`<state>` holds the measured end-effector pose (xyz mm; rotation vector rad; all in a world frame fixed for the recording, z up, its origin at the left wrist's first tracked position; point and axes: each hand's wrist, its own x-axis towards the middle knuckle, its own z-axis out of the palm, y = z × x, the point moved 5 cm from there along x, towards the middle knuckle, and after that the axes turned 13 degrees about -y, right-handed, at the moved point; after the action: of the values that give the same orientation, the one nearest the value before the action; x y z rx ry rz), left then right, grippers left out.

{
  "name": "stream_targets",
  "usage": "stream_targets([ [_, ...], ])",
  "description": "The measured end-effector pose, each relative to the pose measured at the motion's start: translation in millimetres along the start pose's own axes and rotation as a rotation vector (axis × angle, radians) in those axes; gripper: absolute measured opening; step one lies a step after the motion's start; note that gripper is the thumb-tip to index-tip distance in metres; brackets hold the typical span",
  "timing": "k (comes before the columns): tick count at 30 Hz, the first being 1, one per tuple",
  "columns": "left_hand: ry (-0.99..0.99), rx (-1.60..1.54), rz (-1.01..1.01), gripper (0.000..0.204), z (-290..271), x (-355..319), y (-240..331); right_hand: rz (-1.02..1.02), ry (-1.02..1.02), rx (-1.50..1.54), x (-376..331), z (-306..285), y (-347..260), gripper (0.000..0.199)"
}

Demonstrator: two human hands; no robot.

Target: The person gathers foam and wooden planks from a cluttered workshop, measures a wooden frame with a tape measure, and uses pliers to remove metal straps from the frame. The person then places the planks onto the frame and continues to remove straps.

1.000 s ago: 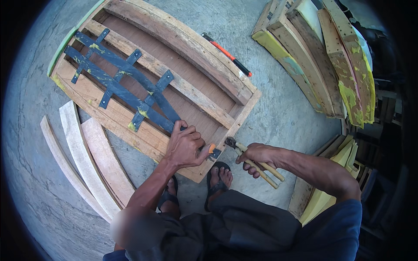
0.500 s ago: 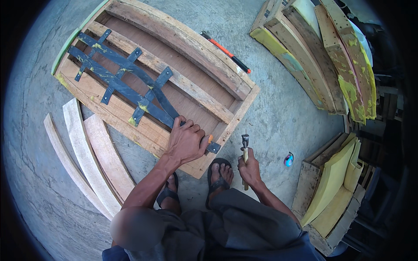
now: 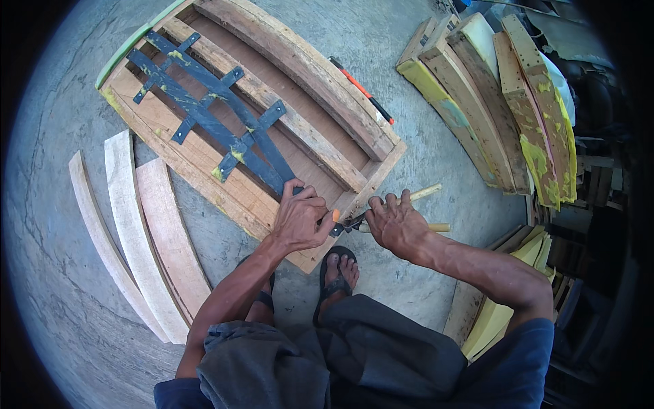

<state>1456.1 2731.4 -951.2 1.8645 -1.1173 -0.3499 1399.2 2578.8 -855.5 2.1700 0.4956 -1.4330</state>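
- Black straps (image 3: 259,166), two long ones, are running side by side along the wooden frame (image 3: 385,168) and drawing close together toward its near end, at the left hand (image 3: 300,221)
- Short black strips (image 3: 273,112) are crossing them at intervals, ends lying over the frame's wood and showing small dots; yellowish scraps (image 3: 238,154) are clinging here and there
- Left hand is holding the straps where they converge; fingers are curling in, lying close together, pinching at the dark edge; the palm is facing down, so cannot tell what its underside is covering
- Orange patch (image 3: 335,215) is showing at the left thumb; too small to tell what it is
- Right hand (image 3: 398,226) is gripping a plier-like tool (image 3: 426,192) with pale handles; fingers are lying slightly spread over the upper handle, and the two handles are standing apart
- Jaws of the tool are sitting just beside the left thumb, at a dark strap end (image 3: 336,230) near the frame's corner; cannot tell whether they are biting it
- Frame is lying slantwise on the grey floor (image 3: 306,34), before the sandalled feet (image 3: 338,276)
- Orange-and-black tool (image 3: 361,89) is resting on the floor along the frame's far side
- Three curved boards (image 3: 139,232) are lying to the left; padded wooden pieces (image 3: 477,102) and yellow foam (image 3: 509,313) are standing to the right
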Motion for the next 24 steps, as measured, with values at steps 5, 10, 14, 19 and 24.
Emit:
stream_targets([
  [5,0.028,-0.022,-0.001,0.029,0,1,-1,0.093,0.005,-0.518,6,-25,-40,0.036],
  [10,-0.018,-0.011,-0.027,0.030,-2,1,-3,0.099,0.203,-0.287,7,-19,-33,0.028],
  [14,-0.053,0.007,-0.043,0.030,-1,1,-1,-0.084,0.155,-0.007,13,9,-8,0.020],
  [19,-0.104,0.040,-0.048,0.024,0,2,4,-0.155,0.303,0.363,31,63,13,0.021],
  [24,-0.111,0.075,-0.037,0.022,6,4,6,-0.183,0.436,0.587,47,106,4,0.024],
])
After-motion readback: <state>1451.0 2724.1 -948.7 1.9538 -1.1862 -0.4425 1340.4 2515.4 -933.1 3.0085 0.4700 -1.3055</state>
